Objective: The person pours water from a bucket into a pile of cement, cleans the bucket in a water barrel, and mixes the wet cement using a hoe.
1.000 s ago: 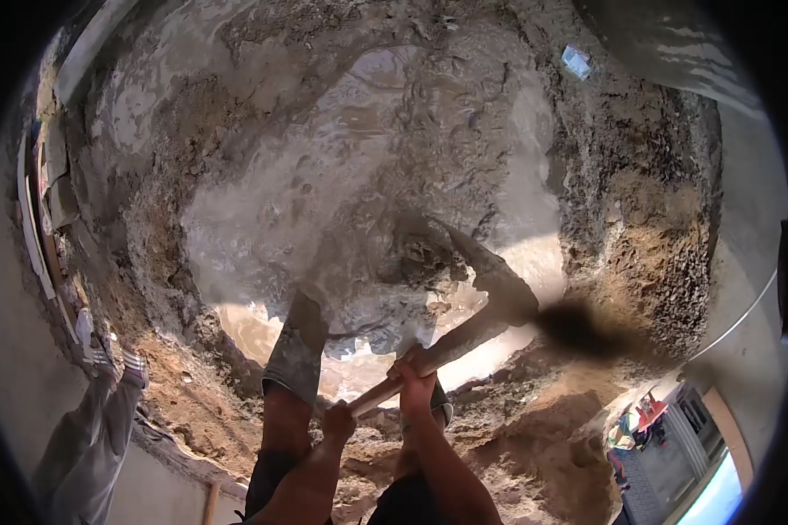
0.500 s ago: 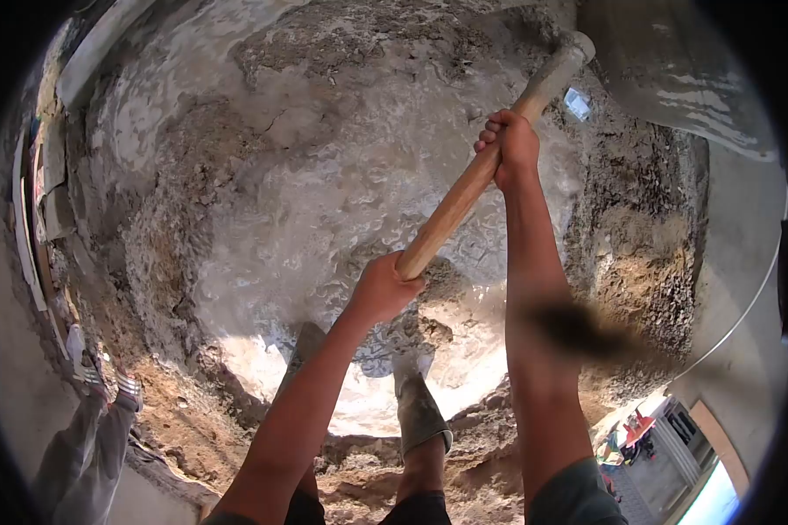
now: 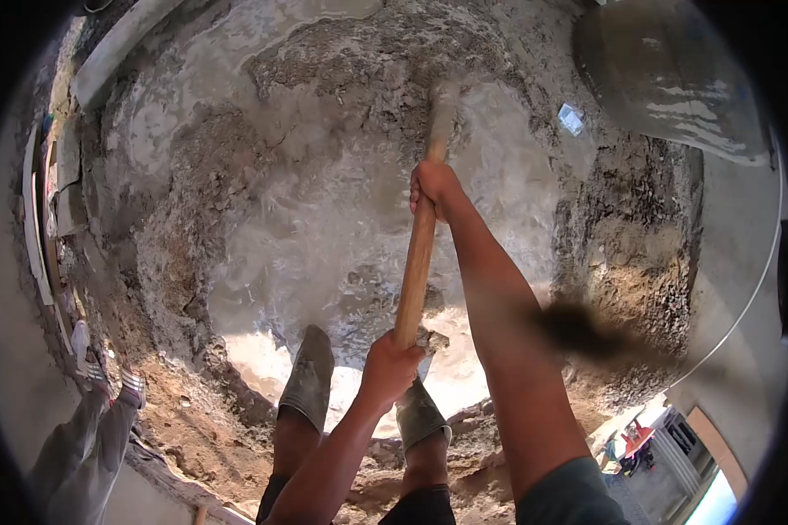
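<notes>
My left hand is wrapped round the lower end of a hoe's wooden handle, close above my boots. Farther up, my right hand grips the same handle. The hoe's far end is coated in grey mud and blurred; its blade is hidden from view. Around and beneath it spreads a wet grey mix, ringed by rougher soil. My muddy boots stand in the mix at the near side.
At upper right is a large dark, wet-looking container. A small shiny piece lies near it. Gravelly soil banks the right side, beside a pale hose or cable. Another person's legs are at lower left. A dark smudge blurs the view at right.
Both hands stay on the handle. The hoe's far end has swung left from the upper right, and my right hand has moved left and nearer. My left hand has dropped toward me.
</notes>
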The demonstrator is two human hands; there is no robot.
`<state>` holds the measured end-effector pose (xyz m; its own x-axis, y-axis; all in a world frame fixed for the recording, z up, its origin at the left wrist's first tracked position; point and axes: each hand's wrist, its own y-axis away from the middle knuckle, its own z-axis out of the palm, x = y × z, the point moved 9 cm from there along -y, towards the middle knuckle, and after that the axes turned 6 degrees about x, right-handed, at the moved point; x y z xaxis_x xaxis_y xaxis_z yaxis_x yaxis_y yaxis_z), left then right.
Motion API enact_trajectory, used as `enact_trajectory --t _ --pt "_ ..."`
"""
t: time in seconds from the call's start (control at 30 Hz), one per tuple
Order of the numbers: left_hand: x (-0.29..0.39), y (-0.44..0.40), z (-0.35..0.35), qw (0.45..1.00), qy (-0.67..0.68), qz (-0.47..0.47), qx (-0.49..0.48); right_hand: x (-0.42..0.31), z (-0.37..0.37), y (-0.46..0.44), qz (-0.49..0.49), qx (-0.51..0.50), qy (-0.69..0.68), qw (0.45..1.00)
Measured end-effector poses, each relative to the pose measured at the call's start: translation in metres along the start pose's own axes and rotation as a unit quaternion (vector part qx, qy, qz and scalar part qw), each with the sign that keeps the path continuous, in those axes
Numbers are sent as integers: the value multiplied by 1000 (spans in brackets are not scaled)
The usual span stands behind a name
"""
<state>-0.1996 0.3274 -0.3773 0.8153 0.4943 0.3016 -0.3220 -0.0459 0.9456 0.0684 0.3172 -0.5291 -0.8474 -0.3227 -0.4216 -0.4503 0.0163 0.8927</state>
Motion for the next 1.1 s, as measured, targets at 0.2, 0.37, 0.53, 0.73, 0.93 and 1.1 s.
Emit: enact_trajectory --t 0.2,0.37,0.53,0.73,0.93,1.1 --pt "-93 35 3 998 -20 -28 48 83 -17 52 5 -3 -26 1000" --pt "-245 37 3 979 -114 45 164 199 -32 93 0 5 -19 1000" --pt "-381 57 7 936 -217 28 274 306 -52 147 -119 48 133 983" --pt "-478 107 12 932 -253 -24 259 396 -86 254 -2 -50 21 999" --pt "-410 98 -2 918 -315 15 241 304 -100 309 -70 -36 -128 989" --pt "-214 40 -21 922 -227 254 183 128 -66 267 -213 0 -138 967"
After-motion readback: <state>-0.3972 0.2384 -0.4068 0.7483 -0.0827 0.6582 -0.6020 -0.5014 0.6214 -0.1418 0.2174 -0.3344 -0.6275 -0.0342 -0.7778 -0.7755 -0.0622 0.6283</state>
